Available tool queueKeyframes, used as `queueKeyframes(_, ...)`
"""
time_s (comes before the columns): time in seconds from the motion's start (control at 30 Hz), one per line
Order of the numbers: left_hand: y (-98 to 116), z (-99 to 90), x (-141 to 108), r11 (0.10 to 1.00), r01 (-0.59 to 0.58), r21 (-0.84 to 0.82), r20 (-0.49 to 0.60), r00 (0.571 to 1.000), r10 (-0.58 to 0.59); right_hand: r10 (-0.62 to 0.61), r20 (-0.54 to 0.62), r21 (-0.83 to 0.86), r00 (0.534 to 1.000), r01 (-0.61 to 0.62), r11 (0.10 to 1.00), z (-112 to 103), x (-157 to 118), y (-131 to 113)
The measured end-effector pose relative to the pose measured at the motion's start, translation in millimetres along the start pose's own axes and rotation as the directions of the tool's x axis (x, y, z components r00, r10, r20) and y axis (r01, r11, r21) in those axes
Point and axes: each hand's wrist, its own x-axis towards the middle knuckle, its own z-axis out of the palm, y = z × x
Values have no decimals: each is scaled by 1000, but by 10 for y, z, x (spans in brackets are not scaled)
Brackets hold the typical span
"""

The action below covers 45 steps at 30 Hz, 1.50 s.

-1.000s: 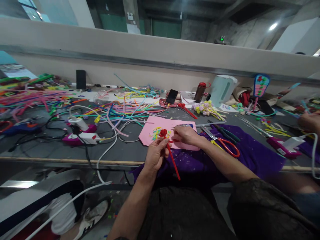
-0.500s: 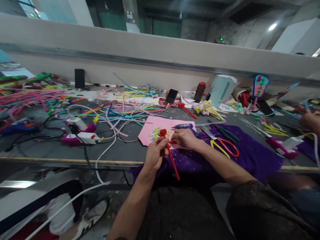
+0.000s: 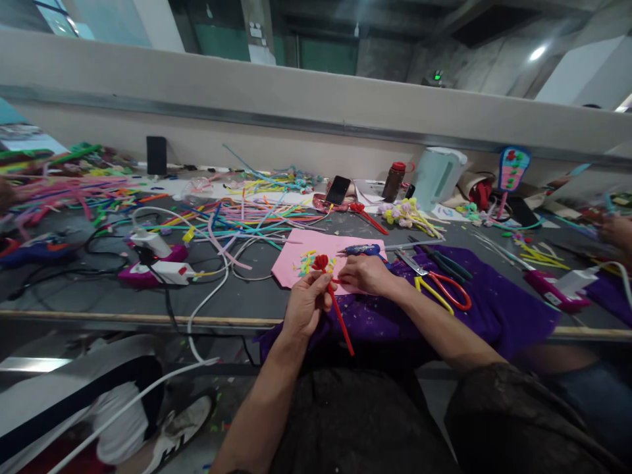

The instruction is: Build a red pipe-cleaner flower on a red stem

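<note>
My left hand [image 3: 307,304] is closed in a pinch around a red pipe-cleaner flower [image 3: 320,264]. Its bloom points up and its red stem [image 3: 344,329] slants down toward me. Close beside it, my right hand [image 3: 365,275] pinches a short red pipe-cleaner end [image 3: 338,282] that juts from the flower's side; the fingertips are partly hidden. Beneath both hands lies a pink sheet [image 3: 291,253] scattered with small yellow, green and blue clippings [image 3: 307,262]. A blue glue gun [image 3: 363,249] rests on the sheet just beyond my right hand.
Red-and-yellow-handled scissors [image 3: 447,289] and dark pliers [image 3: 447,264] lie on a purple cloth [image 3: 513,303] at right. Loose pipe cleaners [image 3: 247,214], a phone [image 3: 338,189], another red flower [image 3: 368,217] and a kettle [image 3: 437,176] stand behind. Power strips [image 3: 158,271] and cables lie left. Co-workers flank me.
My hands and the red flower stay almost in place, with only a slight shift of the fingers. At the far left edge, a co-worker's blurred hand has come into view.
</note>
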Motion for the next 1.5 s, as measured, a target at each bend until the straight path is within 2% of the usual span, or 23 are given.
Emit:
queueKeyframes(0.13,4,8,-2,1000,-5,0,6,1000,5,7,5,-49,1000,-6,999,45,-5,-46)
queueKeyframes(0.33,6,14,-5,1000,-5,-3,-6,1000,5,44,-48,-44,998,-46,998,62,0,-65)
queueKeyframes(0.43,1,4,-2,1000,-6,-4,5,1000,6,105,-118,72,988,-97,993,8,-13,-19)
queueKeyframes(0.5,-3,0,2,1000,0,-1,8,1000,0,156,-149,237,977,-118,964,-30,-21,10)
queueKeyframes(0.57,-3,3,10,1000,8,-2,5,1000,-8,199,-127,474,972,-117,873,-55,-26,20)
queueKeyframes(0.67,-3,15,36,1000,11,0,6,1000,-11,235,-39,762,971,-123,636,-65,-30,-3)
queueKeyframes(0.7,-3,19,48,1000,13,4,11,1000,-13,243,-21,803,970,-128,582,-63,-31,-15)
queueKeyframes(0.77,-7,24,75,1000,19,13,24,1000,-20,260,-17,837,966,-129,532,-54,-32,-38)
queueKeyframes(0.93,-24,21,118,1000,28,13,38,999,-29,321,-178,803,930,-51,593,-17,-18,-42)
queueKeyframes(1.0,-29,16,122,999,29,18,41,999,-30,330,-203,792,922,-43,609,-11,-11,-30)
queueKeyframes(1.1,-33,10,125,999,29,34,45,999,-30,304,-199,808,932,-20,588,-15,-6,-13)
queueKeyframes(1.23,-36,10,132,999,32,41,41,999,-33,278,-221,854,935,48,518,-18,-1,33)
queueKeyframes(1.27,-34,12,134,998,36,42,39,999,-38,274,-239,843,931,59,535,-19,1,52)
queueKeyframes(1.4,-17,25,129,999,32,43,34,999,-33,223,-323,696,920,71,714,-52,-9,123)
queueKeyframes(1.43,-12,28,125,999,30,45,32,999,-31,217,-326,685,920,71,725,-68,-16,129)
queueKeyframes(1.5,-3,31,118,998,33,52,29,999,-35,229,-308,719,924,69,692,-97,-30,123)
